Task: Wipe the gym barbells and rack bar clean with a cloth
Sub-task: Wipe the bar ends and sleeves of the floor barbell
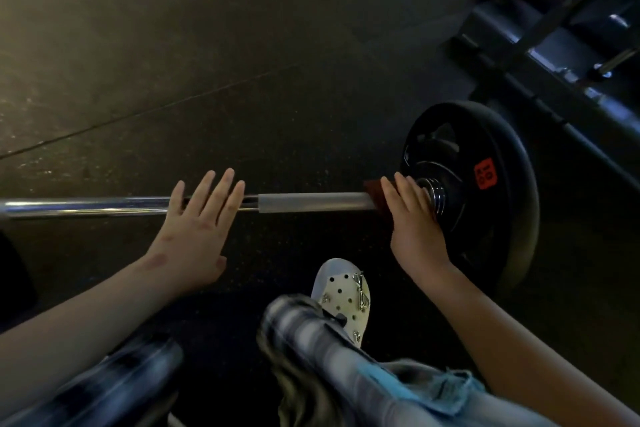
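Red cloth (371, 188) under right hand (412, 220) — orange plate label (485, 173) unreadable.

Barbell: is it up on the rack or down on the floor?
Down on the floor. The barbell lies level, its black plate standing on the dark floor, and the rack stands apart from it.
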